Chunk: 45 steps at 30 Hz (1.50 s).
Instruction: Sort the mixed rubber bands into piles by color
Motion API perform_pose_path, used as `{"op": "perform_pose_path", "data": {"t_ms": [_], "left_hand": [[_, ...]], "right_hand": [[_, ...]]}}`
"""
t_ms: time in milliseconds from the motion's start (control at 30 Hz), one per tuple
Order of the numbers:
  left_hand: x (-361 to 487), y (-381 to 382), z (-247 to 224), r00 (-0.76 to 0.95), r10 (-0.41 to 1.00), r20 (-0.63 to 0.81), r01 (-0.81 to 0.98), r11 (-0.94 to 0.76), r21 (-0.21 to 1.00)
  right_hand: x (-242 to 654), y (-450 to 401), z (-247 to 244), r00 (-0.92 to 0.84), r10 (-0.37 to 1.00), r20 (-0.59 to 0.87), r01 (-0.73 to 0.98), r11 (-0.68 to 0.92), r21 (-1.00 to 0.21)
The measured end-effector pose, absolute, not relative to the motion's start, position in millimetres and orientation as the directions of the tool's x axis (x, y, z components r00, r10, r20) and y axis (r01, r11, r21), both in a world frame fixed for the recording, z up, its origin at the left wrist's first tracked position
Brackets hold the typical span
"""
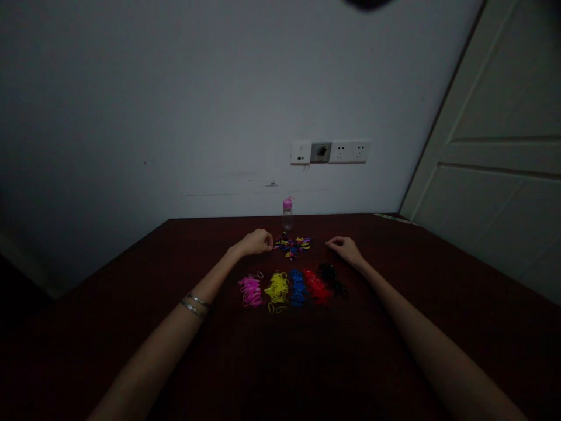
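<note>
On a dark red table, a mixed pile of coloured bands (293, 244) lies between my two hands. My left hand (258, 242) is at the pile's left edge, fingers pinched; a small pinkish bit shows at its fingertips, too small to name. To the right of the pile, apart from it, my right hand (345, 248) has thumb and fingertips together, and what they hold, if anything, cannot be made out. Nearer me lie sorted heaps of bands in a row: pink (251, 291), yellow (277, 288), blue (298, 287), red (317, 287) and black (333, 279).
A small clear bottle with a pink cap (287, 215) stands behind the mixed pile. The table (280, 362) meets a pale wall with sockets (349, 152). A panelled door (495, 140) is at the right.
</note>
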<state>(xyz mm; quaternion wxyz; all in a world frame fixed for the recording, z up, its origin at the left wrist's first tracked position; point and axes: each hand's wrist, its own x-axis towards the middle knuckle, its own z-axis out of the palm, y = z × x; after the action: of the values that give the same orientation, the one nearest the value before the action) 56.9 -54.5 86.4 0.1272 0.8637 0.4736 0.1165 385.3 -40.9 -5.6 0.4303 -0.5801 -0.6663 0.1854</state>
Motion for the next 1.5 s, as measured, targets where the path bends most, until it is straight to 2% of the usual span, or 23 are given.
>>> {"op": "perform_pose_path", "data": {"t_ms": [267,533,667,767,900,1000,1100,1200,1333,1500], "left_hand": [[10,-77,107,0.602,0.760,-0.245,0.781,-0.496,0.380],[0,-84,92,0.598,0.708,-0.375,0.765,-0.365,0.530],[-3,-68,81,0.546,0.793,-0.270,0.749,-0.318,0.581],[-4,-47,63,0.425,0.899,-0.105,0.737,-0.276,0.617],[-2,-24,34,0.117,0.970,0.214,0.685,-0.234,0.689],[3,-16,19,-0.114,0.939,0.325,0.639,-0.181,0.747],[6,-12,11,-0.299,0.880,0.369,0.582,-0.138,0.801],[7,-7,8,-0.405,0.834,0.375,0.536,-0.116,0.836],[5,3,7,-0.480,0.806,0.345,0.510,-0.064,0.858],[4,11,7,-0.505,0.787,0.354,0.516,-0.053,0.855]], "right_hand": [[384,-39,-7,0.044,0.930,0.365,0.627,0.259,-0.735],[386,-37,-8,0.038,0.932,0.361,0.637,0.256,-0.727],[385,-37,-9,0.030,0.932,0.362,0.647,0.258,-0.717],[383,-38,-9,0.019,0.932,0.361,0.670,0.256,-0.697],[380,-40,-7,0.009,0.929,0.370,0.694,0.261,-0.671],[379,-40,-7,-0.008,0.926,0.378,0.698,0.275,-0.661],[380,-39,-9,-0.024,0.920,0.390,0.705,0.293,-0.646],[380,-39,-9,-0.033,0.917,0.398,0.727,0.295,-0.620],[373,-40,-5,-0.041,0.912,0.408,0.737,0.304,-0.604],[353,-39,-2,-0.196,0.862,0.468,0.663,0.468,-0.584]]}}
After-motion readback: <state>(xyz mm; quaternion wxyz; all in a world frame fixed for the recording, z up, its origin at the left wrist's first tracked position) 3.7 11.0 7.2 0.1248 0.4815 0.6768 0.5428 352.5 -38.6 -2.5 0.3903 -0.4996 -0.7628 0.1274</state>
